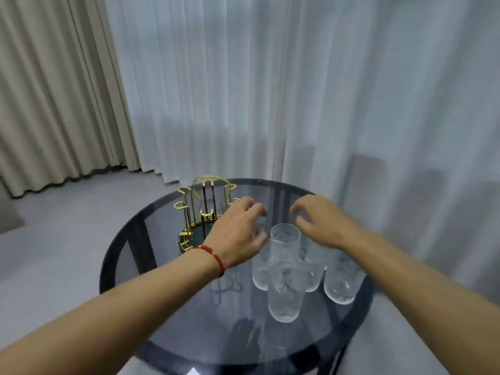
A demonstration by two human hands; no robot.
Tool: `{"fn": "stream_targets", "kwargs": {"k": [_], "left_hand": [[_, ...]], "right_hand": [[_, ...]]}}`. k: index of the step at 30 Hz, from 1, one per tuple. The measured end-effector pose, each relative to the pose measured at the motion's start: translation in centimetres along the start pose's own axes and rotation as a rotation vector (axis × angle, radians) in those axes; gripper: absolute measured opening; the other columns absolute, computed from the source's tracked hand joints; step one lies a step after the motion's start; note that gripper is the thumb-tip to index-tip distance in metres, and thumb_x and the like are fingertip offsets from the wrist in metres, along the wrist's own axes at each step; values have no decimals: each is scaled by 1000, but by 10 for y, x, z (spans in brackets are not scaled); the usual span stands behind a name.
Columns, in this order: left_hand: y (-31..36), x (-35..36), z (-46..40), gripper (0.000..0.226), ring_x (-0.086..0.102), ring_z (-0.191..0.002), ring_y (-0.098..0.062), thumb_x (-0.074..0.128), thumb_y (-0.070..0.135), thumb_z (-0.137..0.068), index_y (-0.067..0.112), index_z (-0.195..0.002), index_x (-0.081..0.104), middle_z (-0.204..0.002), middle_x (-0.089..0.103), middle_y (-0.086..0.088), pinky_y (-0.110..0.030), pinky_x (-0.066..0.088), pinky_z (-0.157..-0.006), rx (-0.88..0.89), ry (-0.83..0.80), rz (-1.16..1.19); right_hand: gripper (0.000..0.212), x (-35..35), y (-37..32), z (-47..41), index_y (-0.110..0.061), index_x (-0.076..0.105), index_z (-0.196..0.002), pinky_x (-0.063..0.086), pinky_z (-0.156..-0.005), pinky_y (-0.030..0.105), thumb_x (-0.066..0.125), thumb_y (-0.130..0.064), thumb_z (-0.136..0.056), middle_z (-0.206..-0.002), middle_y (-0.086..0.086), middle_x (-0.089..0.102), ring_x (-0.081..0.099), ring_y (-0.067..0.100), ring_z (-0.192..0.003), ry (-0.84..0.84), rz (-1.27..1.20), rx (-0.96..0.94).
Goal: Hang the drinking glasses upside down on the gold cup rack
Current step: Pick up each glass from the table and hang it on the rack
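Smoked glass table [167, 307] fills the lower frame; on it I count one gold cup rack [201, 209] left of centre and five upright drinking glasses [285, 290] right of it. My left hand [238, 234] and right hand [322, 220] hover above them, fingers spread, holding nothing.

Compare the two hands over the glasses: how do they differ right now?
The left hand wears a red bracelet at the wrist; the right hand is bare. The left hand is in front of the gold cup rack; the right hand is further from it, over the glass table. Both are open, fingers curled, holding nothing, above the cluster of glasses.
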State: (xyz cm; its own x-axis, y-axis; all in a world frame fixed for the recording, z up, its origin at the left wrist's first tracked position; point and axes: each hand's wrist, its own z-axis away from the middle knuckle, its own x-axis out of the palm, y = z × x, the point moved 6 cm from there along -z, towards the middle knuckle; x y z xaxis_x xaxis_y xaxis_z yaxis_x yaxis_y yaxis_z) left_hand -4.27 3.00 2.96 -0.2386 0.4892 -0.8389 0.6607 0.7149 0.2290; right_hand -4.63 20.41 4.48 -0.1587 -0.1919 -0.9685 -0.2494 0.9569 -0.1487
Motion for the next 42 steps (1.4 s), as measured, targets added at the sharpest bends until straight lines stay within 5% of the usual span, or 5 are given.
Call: {"fn": "stream_targets", "kwargs": {"k": [11,20,30,37,42], "left_hand": [[48,91,77,79,56,-93,-23,58,71,-73,24,-132,33,-116,33,2,-37,53,-67,-327,26,116],[35,68,70,77,48,-92,-4,70,67,-58,34,-119,36,-109,45,11,-19,40,-72,-475,240,364],[-59,37,66,65,70,-96,-35,76,45,-73,9,-124,57,-120,65,-25,-41,59,-65,-776,468,1623],[-145,54,99,27,52,-109,-20,58,41,-90,23,-108,52,-117,49,-3,-42,57,-84,-839,306,249],[-155,95,104,81,8,-152,-23,60,45,-86,29,-152,14,-165,2,1,-43,33,-118,-831,-13,2]], "right_hand": [[30,80,0,149,-31,63,-102,42,-71,7,61,-3,-91,-102,-13,70,63,-3,-92,445,-685,431],[24,84,-11,145,-39,57,-103,50,-83,24,68,-20,-92,-106,-16,66,62,-3,-98,474,-759,355],[52,47,-80,28,-63,33,-137,54,-96,32,41,-76,-87,-134,-14,62,69,8,-111,143,-857,100],[43,4,-32,-55,-42,40,-140,50,-100,55,51,-53,-100,-128,10,57,64,36,-109,394,-680,233],[47,-19,-47,-167,-37,44,-144,47,-103,47,55,-50,-100,-120,13,60,62,34,-109,248,-505,80]]}}
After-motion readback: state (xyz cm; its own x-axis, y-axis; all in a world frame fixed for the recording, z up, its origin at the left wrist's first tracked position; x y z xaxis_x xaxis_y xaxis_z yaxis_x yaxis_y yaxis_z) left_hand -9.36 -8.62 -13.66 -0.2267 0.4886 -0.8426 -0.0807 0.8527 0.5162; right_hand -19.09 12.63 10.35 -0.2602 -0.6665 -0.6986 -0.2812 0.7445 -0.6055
